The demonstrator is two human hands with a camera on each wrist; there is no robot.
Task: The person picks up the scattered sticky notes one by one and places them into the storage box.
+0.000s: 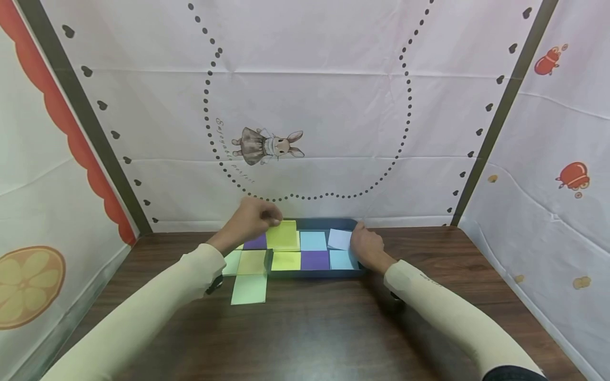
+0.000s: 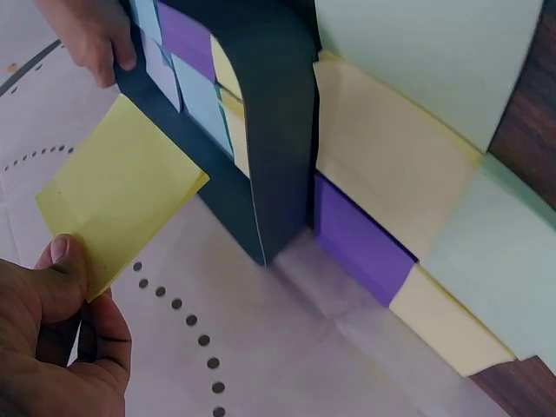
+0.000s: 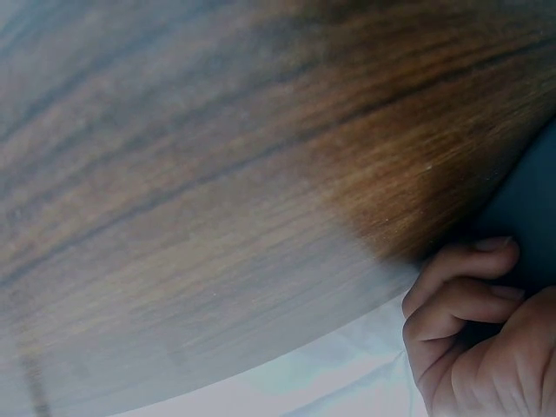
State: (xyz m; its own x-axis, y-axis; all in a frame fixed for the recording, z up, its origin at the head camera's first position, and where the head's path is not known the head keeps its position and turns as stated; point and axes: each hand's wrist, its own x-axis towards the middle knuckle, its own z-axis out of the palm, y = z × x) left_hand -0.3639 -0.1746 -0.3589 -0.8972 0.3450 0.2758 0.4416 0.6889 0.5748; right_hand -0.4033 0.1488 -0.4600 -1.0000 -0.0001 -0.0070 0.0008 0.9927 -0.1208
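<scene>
My left hand (image 1: 250, 222) pinches a thin yellow sticky-note pad (image 2: 122, 195) by one corner between thumb and fingers. In the head view this pad hangs over the left part of a dark blue tray (image 1: 310, 274). Inside the tray lie a yellow pad (image 1: 286, 261), a purple pad (image 1: 315, 260) and several light blue ones, one of them tilted (image 1: 339, 239) against the right end. My right hand (image 1: 369, 246) grips the tray's right end; in the right wrist view its fingers (image 3: 452, 304) curl against the dark blue wall.
Left of the tray, more pads sit edge to edge on the brown wooden table (image 1: 305, 328): purple (image 2: 360, 239), cream (image 2: 391, 156) and pale green (image 1: 249, 289). A white printed cloth (image 1: 324, 116) rises behind the table, with more cloth along both sides.
</scene>
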